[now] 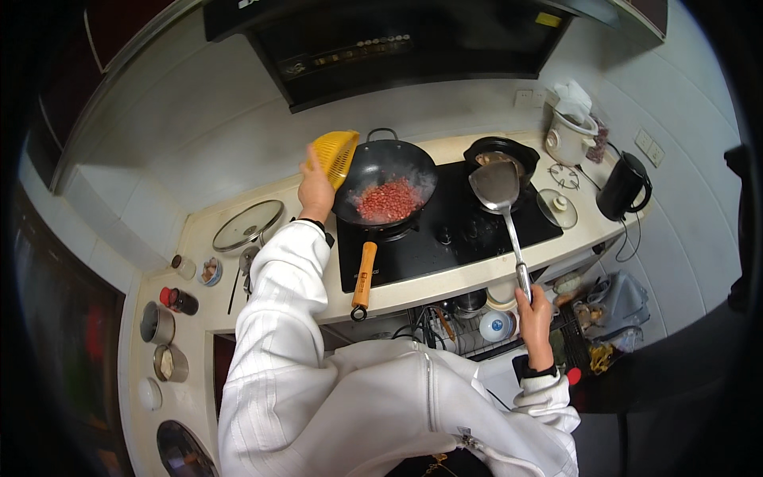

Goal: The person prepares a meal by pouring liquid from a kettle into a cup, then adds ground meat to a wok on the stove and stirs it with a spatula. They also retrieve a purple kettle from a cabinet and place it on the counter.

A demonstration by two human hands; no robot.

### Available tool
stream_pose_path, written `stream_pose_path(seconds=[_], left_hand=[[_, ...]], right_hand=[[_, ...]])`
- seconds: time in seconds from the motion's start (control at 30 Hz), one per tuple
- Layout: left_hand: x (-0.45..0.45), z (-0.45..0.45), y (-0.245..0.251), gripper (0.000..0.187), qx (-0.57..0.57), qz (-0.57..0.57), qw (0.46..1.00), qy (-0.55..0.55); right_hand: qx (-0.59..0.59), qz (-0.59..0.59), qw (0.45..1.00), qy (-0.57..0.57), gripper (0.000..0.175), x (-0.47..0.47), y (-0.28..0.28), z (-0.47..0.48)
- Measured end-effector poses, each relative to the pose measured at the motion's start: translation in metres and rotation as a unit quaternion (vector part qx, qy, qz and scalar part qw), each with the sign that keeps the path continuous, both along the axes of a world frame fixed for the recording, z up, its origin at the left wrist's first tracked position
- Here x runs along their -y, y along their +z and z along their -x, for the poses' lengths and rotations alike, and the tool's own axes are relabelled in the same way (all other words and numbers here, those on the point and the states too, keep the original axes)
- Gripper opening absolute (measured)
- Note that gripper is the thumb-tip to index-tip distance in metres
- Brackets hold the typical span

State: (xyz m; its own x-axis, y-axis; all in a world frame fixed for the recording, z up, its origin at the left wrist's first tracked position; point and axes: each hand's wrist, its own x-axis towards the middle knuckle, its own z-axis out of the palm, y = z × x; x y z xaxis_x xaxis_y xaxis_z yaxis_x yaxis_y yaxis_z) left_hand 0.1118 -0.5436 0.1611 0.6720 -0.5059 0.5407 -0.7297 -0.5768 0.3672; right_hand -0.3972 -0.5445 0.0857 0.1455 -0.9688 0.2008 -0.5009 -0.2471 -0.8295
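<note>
My left hand (316, 189) grips a yellow plastic colander (335, 156), tipped on its side at the left rim of a black wok (357, 176). Red peanuts or beans (390, 201) lie in the wok with steam rising off them. The wok sits on the left burner, its wooden handle (365, 274) pointing towards me. In my right hand (536, 322) is the handle of a metal wok spatula (498, 185). Its broad blade is raised and overlaps the view of a black pot (501, 146) with brownish food in it.
A glass lid (249, 226) leans at the left, and a smaller one (557, 207) lies right of the black glass cooktop (441, 256). An electric kettle (623, 186) and a white cooker (570, 140) stand at the right. Jars and metal pots (157, 322) line the left counter. A range hood (411, 53) hangs above.
</note>
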Motion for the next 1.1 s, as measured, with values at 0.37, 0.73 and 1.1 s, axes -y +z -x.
stream_pose_path(seconds=[0.37,0.73,1.1], left_hand=[[-0.09,0.017,-0.014,0.033,-0.594,0.341,0.718,-0.125],[-0.395,0.082,-0.095,0.041,-0.604,0.451,0.65,-0.095],[-0.611,0.2,-0.15,0.027,-0.504,0.536,0.634,0.239]], right_hand=[[-0.156,0.276,0.934,0.164,0.037,0.081,0.089,-0.123],[-0.472,0.222,0.813,0.257,0.023,0.099,0.106,-0.263],[-0.43,0.187,0.848,0.247,0.043,0.097,0.071,-0.32]])
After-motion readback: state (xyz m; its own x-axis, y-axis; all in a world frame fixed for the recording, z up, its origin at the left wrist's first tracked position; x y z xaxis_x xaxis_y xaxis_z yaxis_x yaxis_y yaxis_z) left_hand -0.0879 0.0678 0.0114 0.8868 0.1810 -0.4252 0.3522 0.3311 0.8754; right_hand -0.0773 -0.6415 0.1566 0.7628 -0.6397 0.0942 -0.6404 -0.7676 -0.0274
